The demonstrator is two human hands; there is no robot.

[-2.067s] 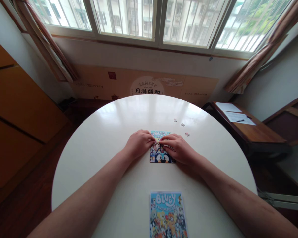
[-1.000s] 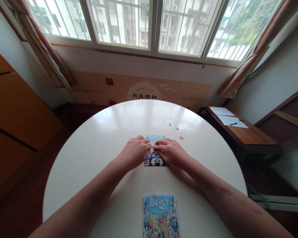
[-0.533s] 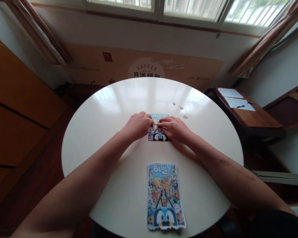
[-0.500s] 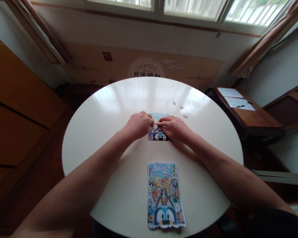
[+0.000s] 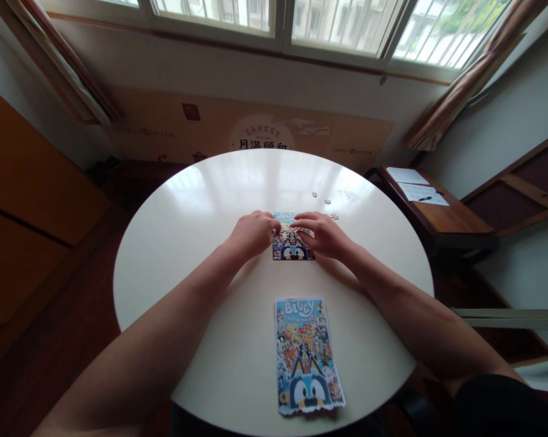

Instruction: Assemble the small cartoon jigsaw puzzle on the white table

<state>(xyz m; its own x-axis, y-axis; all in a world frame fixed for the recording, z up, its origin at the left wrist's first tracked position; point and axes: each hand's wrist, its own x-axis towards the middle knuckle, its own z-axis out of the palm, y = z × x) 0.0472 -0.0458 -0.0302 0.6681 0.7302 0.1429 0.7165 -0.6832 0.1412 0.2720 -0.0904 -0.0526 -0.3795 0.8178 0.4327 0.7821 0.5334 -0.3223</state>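
A small colourful jigsaw puzzle (image 5: 292,249) lies flat in the middle of the round white table (image 5: 187,230). My left hand (image 5: 254,232) rests on the puzzle's left edge with its fingers curled and pressed down. My right hand (image 5: 323,234) lies on its right side, fingers extended over the upper part and pressing on it. The hands hide much of the puzzle's top half. A printed Bluey picture sheet (image 5: 307,355) lies nearer me, by the table's front edge. Three loose puzzle pieces (image 5: 327,202) sit beyond my right hand.
A wooden side table (image 5: 442,218) with papers (image 5: 414,185) and a pen stands at the right. A wooden cabinet (image 5: 23,200) lines the left wall. Windows and curtains (image 5: 460,79) run along the far wall, above a cardboard panel (image 5: 264,136).
The camera has tilted down, so the picture sheet shows in full. Both hands stay on the puzzle; my right fingers have stretched a little further over its top.
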